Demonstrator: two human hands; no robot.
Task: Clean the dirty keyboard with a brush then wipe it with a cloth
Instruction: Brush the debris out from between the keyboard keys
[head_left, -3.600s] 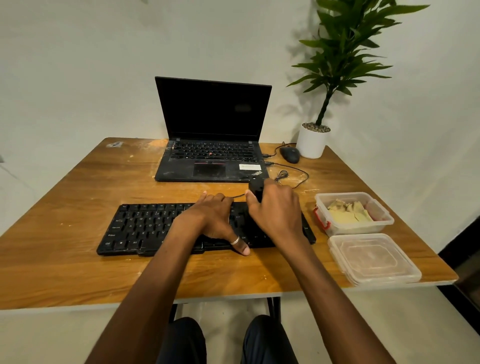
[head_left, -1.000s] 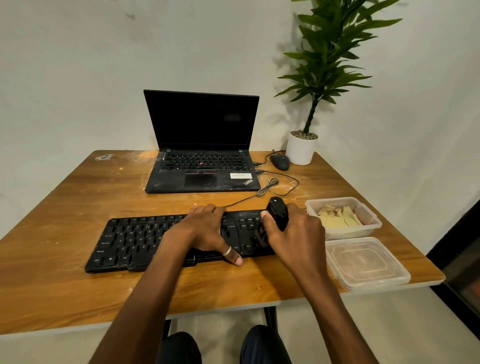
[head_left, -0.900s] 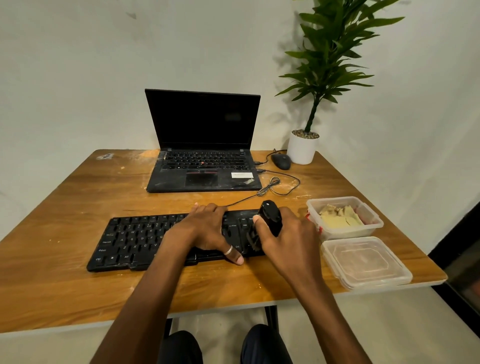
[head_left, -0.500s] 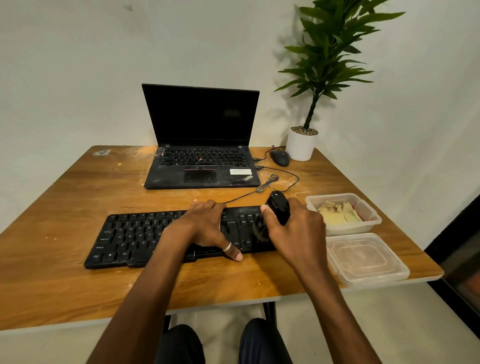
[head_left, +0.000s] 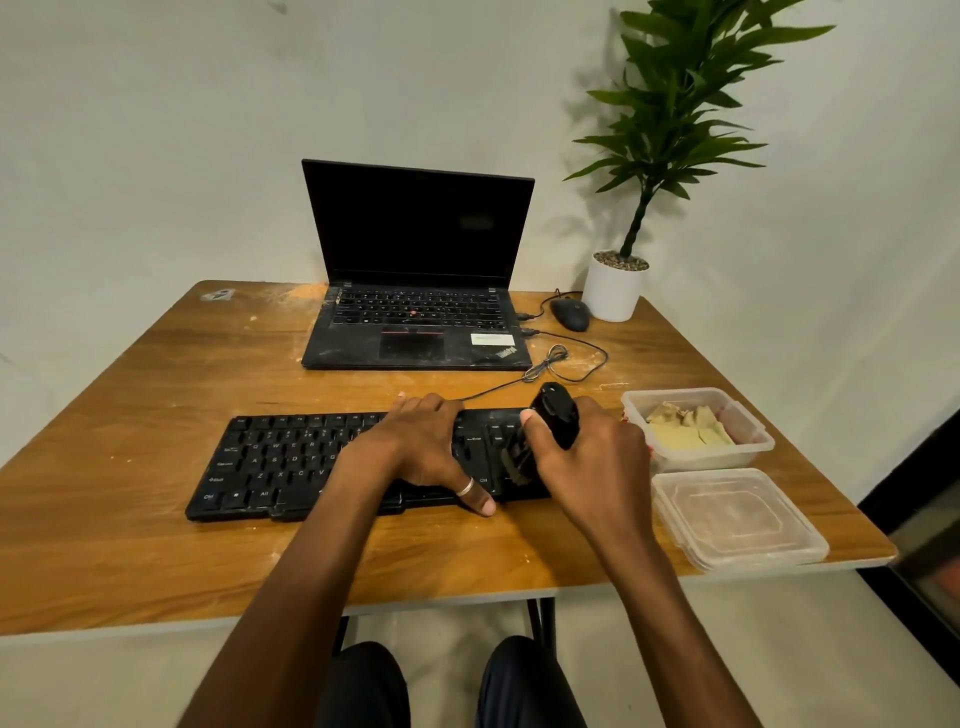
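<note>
Black keyboard (head_left: 291, 462) lies across the wooden bench (head_left: 156, 374), before the laptop (head_left: 415, 332). The left hand (head_left: 421, 447) presses flat on its middle keys, fingers straight. The right hand (head_left: 592, 457) grips a black brush (head_left: 558, 413), bristles down on the right-end keys. A yellowish cloth (head_left: 685, 428) sits in the tub (head_left: 753, 448) just right of it.

It's looking like an office corner: laptop (head_left: 415, 332), wired mouse (head_left: 570, 314) and potted plant (head_left: 615, 291) are sitting on a wooden tabletop (head_left: 156, 395).
</note>
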